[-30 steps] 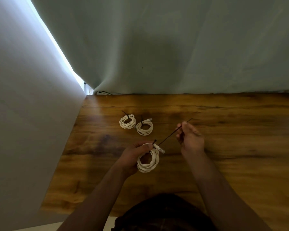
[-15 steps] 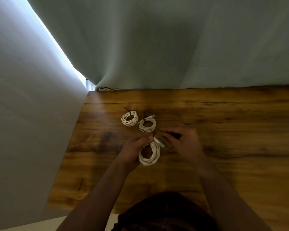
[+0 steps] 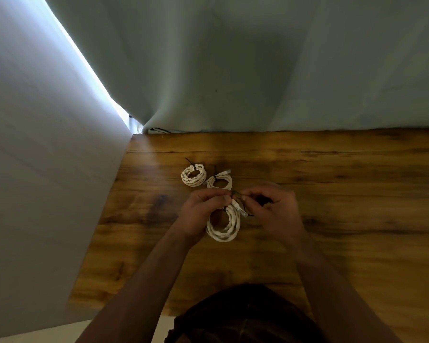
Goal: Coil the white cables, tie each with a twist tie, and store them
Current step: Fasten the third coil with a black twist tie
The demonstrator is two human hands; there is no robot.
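Over the table [image 3: 332,219], a light, springy cable coil [image 3: 223,227] is pinched at its top by the left hand [image 3: 201,214], the twist tie [image 3: 235,193] by the right hand [image 3: 275,211]; grip judged best there. Beyond, two tied coils [image 3: 193,175] are laid.

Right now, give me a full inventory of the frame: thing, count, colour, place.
tied coils: 2, white, each with a black tie, side by side on the table beyond the hands; the second lies right of the first
held coil: 1, white, between the hands
twist tie: 1, black, at the held coil's top
table: 1, brown wood, lower frame
curtain: 1, grey-green, behind the table
wall: 1, pale grey, left
left hand: 1, grips the held coil's top
right hand: 1, pinches the twist tie
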